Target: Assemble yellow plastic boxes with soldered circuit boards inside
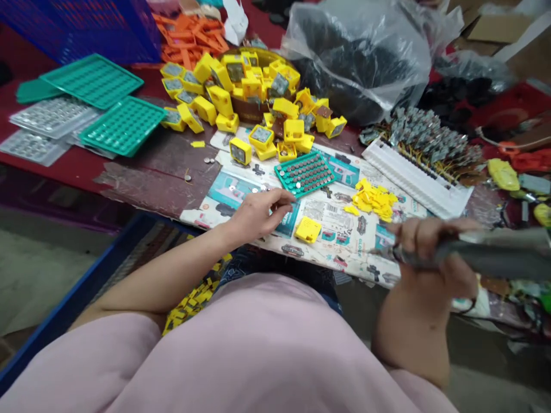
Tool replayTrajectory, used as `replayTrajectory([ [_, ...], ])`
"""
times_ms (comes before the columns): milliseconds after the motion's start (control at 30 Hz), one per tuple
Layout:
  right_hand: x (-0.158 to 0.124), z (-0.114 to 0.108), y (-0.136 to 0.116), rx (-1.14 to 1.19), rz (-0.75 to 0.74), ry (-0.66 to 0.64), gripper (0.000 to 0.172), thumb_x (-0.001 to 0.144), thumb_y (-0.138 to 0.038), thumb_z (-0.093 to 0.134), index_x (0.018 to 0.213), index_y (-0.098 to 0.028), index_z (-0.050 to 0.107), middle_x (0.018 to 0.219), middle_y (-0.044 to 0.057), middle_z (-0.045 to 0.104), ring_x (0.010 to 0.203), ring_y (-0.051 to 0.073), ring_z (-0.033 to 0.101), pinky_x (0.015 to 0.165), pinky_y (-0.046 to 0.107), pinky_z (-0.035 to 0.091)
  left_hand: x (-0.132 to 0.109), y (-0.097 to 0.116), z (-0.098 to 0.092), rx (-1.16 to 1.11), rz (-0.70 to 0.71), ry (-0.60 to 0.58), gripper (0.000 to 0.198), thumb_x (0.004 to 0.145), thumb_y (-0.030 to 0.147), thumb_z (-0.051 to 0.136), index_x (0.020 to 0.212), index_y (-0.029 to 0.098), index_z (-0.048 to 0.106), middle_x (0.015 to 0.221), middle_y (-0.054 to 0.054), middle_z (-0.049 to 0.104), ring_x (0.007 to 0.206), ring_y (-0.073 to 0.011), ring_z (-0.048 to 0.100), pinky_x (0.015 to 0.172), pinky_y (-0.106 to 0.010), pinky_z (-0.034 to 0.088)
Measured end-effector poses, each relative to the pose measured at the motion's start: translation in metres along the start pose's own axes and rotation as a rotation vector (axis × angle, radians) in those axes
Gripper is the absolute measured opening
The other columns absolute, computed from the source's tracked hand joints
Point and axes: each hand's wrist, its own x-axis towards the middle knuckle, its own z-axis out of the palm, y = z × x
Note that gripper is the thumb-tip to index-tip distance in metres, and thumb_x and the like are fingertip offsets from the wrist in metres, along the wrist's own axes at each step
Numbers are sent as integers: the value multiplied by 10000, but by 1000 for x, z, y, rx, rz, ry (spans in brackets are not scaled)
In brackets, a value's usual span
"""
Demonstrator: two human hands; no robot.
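My left hand (262, 213) hovers at the near edge of a small green tray (306, 174) of round button cells, its fingers bent; whether anything sits between the fingertips is too small to tell. At the right, my right hand (430, 249) is wrapped round a dark grey tool (482, 257), blurred by motion. Between the hands a yellow square case (307, 229) lies on the printed cardboard sheet (284, 249). A pile of small yellow pieces (373, 199) rests beyond it, nearer my right hand.
Many yellow cases (252, 86) are heaped at the back around a round container. Green trays (123, 125) and a blue crate (86, 28) stand left. A clear bag (361, 63), a white rack (415, 178) and wired parts (433, 137) are at the right.
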Motion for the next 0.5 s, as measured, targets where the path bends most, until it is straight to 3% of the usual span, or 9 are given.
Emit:
replayTrajectory([
  [67, 2, 13, 9, 30, 74, 65, 320, 814, -485, 684, 1134, -474, 677, 574, -33, 460, 586, 179, 599, 658, 410, 618, -10, 11, 8, -85, 20, -7, 233, 932, 242, 523, 1101, 180, 671, 927, -36, 768, 807, -141, 711, 730, -238, 516],
  [100, 2, 19, 12, 60, 113, 74, 362, 824, -497, 675, 1185, -479, 652, 636, -27, 506, 638, 184, 630, 674, 412, 625, -15, 17, 12, -88, 46, -17, 234, 945, 239, 510, 1100, 187, 678, 951, -40, 770, 831, -143, 714, 740, -241, 517],
  [200, 2, 38, 16, 85, 147, 62, 384, 869, -548, 640, 1241, -458, 607, 595, -60, 474, 462, 131, 533, 481, 298, 544, -24, 29, 26, 11, 158, -54, 226, 976, 207, 464, 1011, 188, 686, 952, -47, 764, 853, -149, 713, 736, -247, 504],
  [267, 2, 52, 10, -38, 148, 52, 468, 877, -658, 571, 1286, -432, 544, 534, -82, 407, 360, 112, 424, 384, 269, 443, -26, 34, 35, 119, 248, -54, 227, 989, 210, 452, 945, 181, 673, 873, -45, 751, 804, -161, 699, 698, -267, 481],
  [367, 1, 71, -2, -216, 150, 69, 656, 840, -816, 438, 1356, -410, 427, 548, -82, 410, 346, 120, 407, 382, 286, 423, -24, 38, 45, 234, 316, -8, 240, 996, 280, 478, 863, 175, 648, 792, -49, 720, 754, -192, 666, 669, -308, 445],
  [500, -4, 77, -7, -306, 192, 74, 697, 853, -835, 358, 1400, -404, 355, 567, -71, 426, 361, 129, 401, 406, 300, 437, -20, 39, 51, 222, 298, 7, 234, 990, 327, 514, 840, 183, 621, 782, -38, 703, 770, -190, 644, 702, -314, 428],
])
